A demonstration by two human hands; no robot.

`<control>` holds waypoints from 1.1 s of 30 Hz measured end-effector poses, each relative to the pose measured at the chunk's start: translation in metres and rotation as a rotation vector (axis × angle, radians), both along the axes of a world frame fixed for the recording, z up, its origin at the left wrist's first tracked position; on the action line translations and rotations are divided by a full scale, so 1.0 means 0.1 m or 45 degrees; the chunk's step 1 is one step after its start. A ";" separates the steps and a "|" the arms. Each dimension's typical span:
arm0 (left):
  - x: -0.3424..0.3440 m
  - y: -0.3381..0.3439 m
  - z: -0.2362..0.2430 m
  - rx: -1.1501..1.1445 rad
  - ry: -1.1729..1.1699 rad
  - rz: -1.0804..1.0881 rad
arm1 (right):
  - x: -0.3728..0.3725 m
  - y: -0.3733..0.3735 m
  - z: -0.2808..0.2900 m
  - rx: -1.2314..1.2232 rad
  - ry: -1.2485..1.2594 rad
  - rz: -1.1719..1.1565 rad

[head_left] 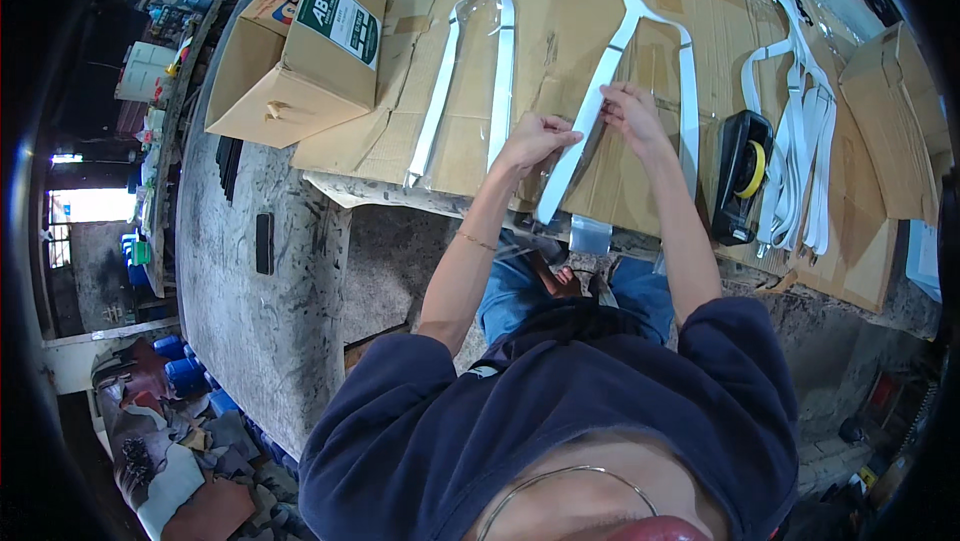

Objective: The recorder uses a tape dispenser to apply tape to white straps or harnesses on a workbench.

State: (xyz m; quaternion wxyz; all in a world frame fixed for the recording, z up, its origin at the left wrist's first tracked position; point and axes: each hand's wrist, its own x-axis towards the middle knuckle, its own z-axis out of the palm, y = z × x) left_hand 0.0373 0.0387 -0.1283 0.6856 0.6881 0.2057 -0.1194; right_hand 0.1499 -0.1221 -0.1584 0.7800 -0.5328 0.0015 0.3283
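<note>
Two hands grip a glossy white forked frame piece on cardboard.
Left hand [535, 141] and right hand [632, 113] both pinch the fork's [585, 131] flat blade.

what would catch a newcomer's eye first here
Both hands, left hand and right hand, pinch one leg of a white fork-shaped frame lying on flattened cardboard at centre. A second white fork lies to its left, a black tape dispenser to its right.

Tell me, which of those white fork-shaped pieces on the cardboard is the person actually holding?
The middle fork-shaped piece: the left hand and right hand both grip one of its legs. The plastic-wrapped piece on the left and the stack on the right lie untouched.
</note>
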 end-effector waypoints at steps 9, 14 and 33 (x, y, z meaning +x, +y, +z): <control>0.33 -0.11 0.16 -0.032 -0.054 0.035 | 0.65 0.20 0.01 0.038 0.177 -0.054; 0.55 -0.01 0.09 -0.234 -0.103 0.168 | 0.67 0.23 -0.06 -0.010 -0.105 0.004; 0.88 -0.07 0.15 -0.220 -0.105 0.207 | 0.88 0.25 -0.16 0.222 0.146 -0.104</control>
